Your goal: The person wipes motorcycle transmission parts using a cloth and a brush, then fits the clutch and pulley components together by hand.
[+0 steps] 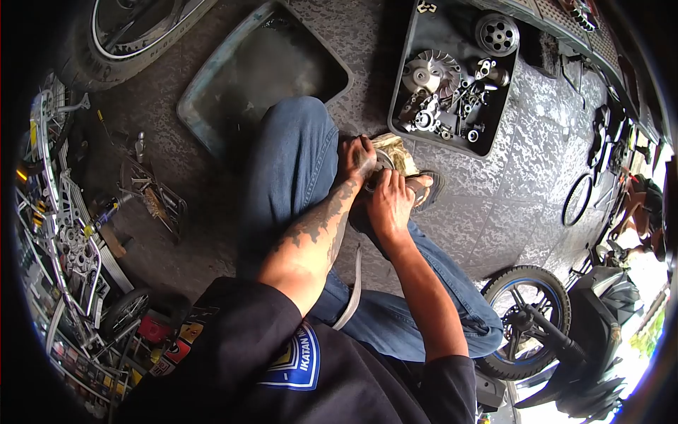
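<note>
Near the middle of the head view, my left hand (358,158), dark with grime, is closed at the left side of a round metal part (382,161). My right hand (390,202) is closed at the lower right of the same part, its fingers bent over the edge. The round part is mostly hidden by both hands. A crumpled, brownish-yellow cloth or wrapper (401,153) lies just beyond it. My sandalled foot (421,185) shows to the right of my right hand.
A black tray (480,146) of metal engine parts stands at the upper right. A wet dark basin (189,106) lies at the upper left. A motorcycle wheel (526,321) is at the lower right, a tyre (81,67) at the upper left, tool racks (70,247) at the left.
</note>
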Demonstrator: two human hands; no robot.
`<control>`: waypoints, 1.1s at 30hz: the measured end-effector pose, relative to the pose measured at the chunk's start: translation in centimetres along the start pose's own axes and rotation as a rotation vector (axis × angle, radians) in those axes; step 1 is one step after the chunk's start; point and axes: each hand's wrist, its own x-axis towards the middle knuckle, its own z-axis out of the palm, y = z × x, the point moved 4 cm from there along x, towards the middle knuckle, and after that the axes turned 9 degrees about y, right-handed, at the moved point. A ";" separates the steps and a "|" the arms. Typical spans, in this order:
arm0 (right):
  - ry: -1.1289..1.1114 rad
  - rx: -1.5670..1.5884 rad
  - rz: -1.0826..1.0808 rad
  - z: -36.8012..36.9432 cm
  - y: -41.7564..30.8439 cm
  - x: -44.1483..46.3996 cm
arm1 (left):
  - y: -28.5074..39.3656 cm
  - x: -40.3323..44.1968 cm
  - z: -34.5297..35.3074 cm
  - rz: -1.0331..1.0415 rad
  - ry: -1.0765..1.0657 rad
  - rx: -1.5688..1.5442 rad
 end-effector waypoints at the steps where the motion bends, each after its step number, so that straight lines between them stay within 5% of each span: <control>1: -0.003 0.004 0.005 -0.2 0.0 -0.1 | -0.4 -0.2 0.3 0.040 0.033 -0.014; 26: -0.008 0.043 0.011 -0.8 -0.1 0.4 | -0.4 -0.5 0.3 0.113 -0.018 0.090; 29: 0.015 0.032 0.021 -0.4 0.2 0.3 | 0.1 -0.7 0.0 0.274 0.090 0.146; 33: -0.027 -0.015 0.046 -0.7 0.3 0.4 | 0.3 -0.2 -0.1 0.135 0.030 0.105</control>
